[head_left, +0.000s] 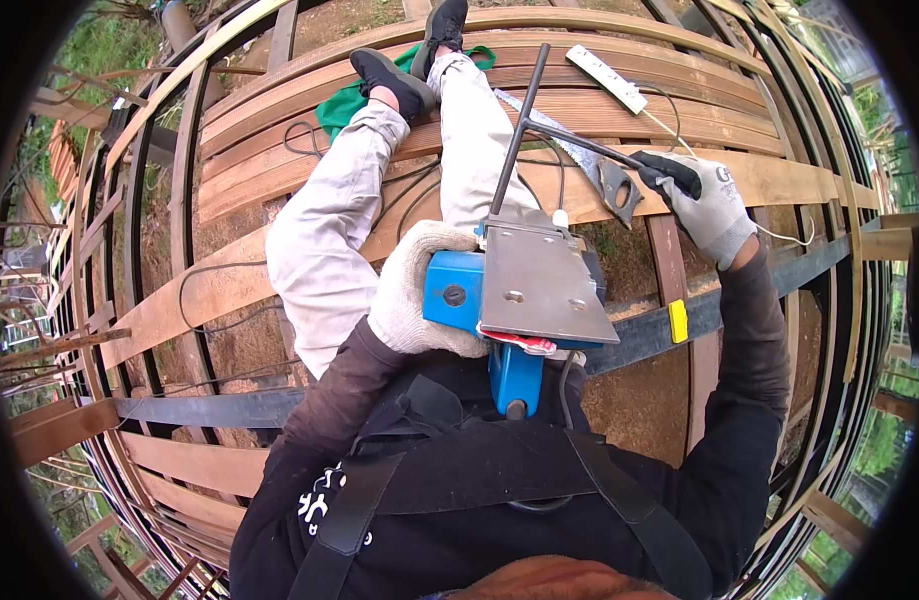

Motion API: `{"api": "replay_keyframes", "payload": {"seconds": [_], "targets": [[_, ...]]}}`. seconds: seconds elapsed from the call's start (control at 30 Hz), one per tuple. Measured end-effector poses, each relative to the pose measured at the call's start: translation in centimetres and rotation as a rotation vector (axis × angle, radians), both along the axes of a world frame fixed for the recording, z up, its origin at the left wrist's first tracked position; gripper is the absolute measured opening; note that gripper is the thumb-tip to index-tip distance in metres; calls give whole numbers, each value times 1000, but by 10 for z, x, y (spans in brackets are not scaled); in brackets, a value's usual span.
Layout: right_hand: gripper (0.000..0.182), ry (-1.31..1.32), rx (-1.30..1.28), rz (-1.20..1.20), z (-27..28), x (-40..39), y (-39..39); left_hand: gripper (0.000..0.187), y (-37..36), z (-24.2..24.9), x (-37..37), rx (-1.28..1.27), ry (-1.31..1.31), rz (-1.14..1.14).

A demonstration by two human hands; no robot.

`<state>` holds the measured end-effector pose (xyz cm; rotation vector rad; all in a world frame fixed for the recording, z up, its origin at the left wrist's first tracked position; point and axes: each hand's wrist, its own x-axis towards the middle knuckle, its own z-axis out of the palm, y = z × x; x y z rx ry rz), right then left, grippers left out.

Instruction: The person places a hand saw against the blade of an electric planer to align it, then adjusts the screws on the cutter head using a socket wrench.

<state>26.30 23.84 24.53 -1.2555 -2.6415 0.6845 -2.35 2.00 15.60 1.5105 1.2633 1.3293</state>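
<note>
My left hand (427,290), in a pale knit glove, is wrapped round the blue housing of a power tool (453,292) held at my lap. The tool's flat metal base plate (544,285) faces up, with slots and screws showing. In my right hand (701,200), gloved in grey with dark fingers, is the end of a dark T-shaped metal bar (579,142). The bar's crosspiece reaches down to the far edge of the base plate. Below the plate, a red and white scrap (519,342) shows against the tool body. Its cord runs down beside my torso.
A handsaw (589,165) lies on the boards beyond the tool, near a white power strip (606,78). A yellow object (677,321) sits on the dark beam (634,340). Green cloth (341,108) lies under my feet. Gaps open between the deck joists, and loose cables cross them.
</note>
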Motion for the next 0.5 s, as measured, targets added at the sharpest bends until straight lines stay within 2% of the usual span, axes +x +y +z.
{"api": "replay_keyframes", "payload": {"seconds": [0.1, 0.3, 0.5], "targets": [[30, -19, 32, 60, -1, -1, 2, 94, -1, 5, 2, -52, 6, -5], [29, 21, -40, 23, -5, -1, 5, 95, -1, 1, 1, -79, 14, -8], [29, 34, 4, 23, -5, -2, 2, 95, -1, 1, 2, -60, 25, -5]]}}
